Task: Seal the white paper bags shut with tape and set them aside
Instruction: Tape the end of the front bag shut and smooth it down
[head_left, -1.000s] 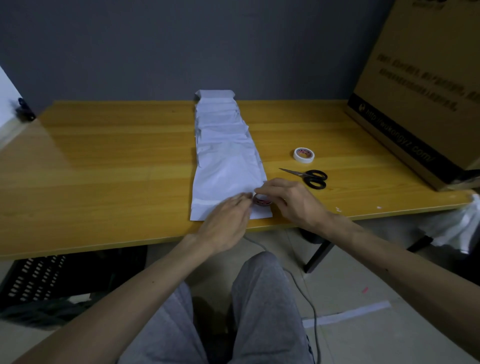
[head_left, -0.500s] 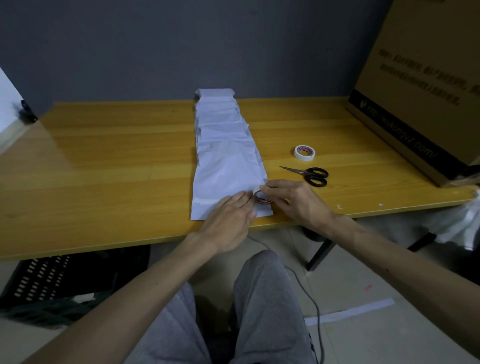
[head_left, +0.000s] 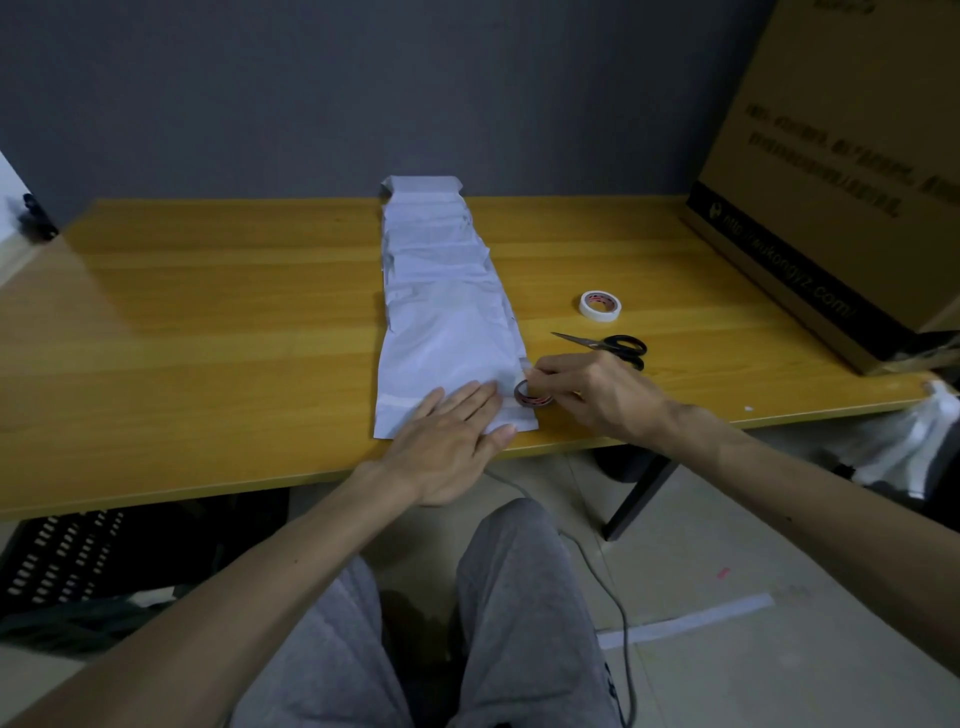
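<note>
Head view: the overlapping row of thin white paper bags (head_left: 441, 291) runs down the middle of the yellow wooden table (head_left: 208, 338), its nearest bag at the front edge. Your left hand (head_left: 447, 441) lies flat, fingers straight and close together, pressing that bag's near end. Your right hand (head_left: 597, 395) pinches a small roll of tape (head_left: 531, 397) at the bag's right edge. The paper looks light, limp and likely to slide or crease. Pin it by the folded end and draw the tape gently. Black-handled scissors (head_left: 608, 345) lie just beyond.
</note>
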